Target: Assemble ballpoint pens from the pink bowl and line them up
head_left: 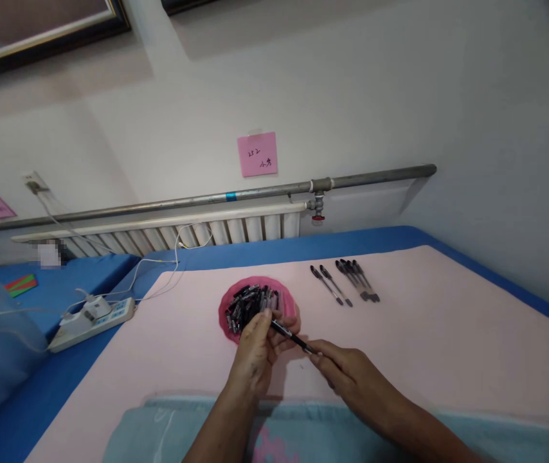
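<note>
Between my two hands runs a dark pen, slanting down to the right. My left hand pinches its upper end, fingers partly spread beneath it. The lower end is gripped by my right hand, whose fingers cover part of it. Just behind my left hand sits a pink scalloped basket holding a heap of black pen parts, probably caps. Farther right on the pink sheet lie two pens with black caps, and beside them a bunch of several more pens.
The pink sheet covers a blue surface. A white power strip with plugs and cables stands at the left. A light-blue cloth lies in front. Along the wall are a radiator and a pipe.
</note>
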### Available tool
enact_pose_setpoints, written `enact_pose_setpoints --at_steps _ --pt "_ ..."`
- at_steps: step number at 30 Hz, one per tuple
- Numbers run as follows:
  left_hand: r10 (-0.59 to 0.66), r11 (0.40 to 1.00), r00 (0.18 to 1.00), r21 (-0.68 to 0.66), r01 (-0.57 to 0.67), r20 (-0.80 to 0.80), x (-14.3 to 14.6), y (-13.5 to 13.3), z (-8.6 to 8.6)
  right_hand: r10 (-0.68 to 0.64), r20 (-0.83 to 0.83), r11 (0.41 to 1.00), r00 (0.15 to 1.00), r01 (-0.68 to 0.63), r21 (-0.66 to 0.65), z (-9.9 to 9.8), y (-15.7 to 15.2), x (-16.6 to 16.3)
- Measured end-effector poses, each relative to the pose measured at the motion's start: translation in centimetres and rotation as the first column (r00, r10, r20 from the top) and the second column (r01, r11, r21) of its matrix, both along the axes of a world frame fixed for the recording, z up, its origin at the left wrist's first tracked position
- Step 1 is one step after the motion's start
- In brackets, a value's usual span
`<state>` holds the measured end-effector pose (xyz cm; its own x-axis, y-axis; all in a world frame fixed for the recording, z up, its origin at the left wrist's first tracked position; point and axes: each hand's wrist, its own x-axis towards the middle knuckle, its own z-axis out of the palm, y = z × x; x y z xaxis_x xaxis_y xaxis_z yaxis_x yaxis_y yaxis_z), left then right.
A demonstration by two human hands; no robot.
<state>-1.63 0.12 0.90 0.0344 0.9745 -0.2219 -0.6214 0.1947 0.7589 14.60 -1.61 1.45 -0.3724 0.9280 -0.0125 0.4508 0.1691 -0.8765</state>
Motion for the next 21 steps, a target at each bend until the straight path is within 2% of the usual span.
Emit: enact_pose_setpoints --at_steps 3,12,21 --pt "-0.040 0.999 0.999 -0.016 0.040 -0.003 -0.05 -0.01 0.03 -0.018 0.013 1.000 1.000 0.018 0.024 -0.08 0.00 -0.02" --pt "-0.042 0.999 0.998 -0.007 0.042 -0.050 0.15 -0.19 -0.11 0.016 0.147 0.994 0.989 -0.031 0.104 0.00 -0.24 0.16" --pt "-0.047 0.998 0.998 -0.041 0.045 -0.051 0.30 -0.22 -0.34 -0.035 0.188 0.981 0.982 -0.002 0.192 -0.73 -0.20 -0.10"
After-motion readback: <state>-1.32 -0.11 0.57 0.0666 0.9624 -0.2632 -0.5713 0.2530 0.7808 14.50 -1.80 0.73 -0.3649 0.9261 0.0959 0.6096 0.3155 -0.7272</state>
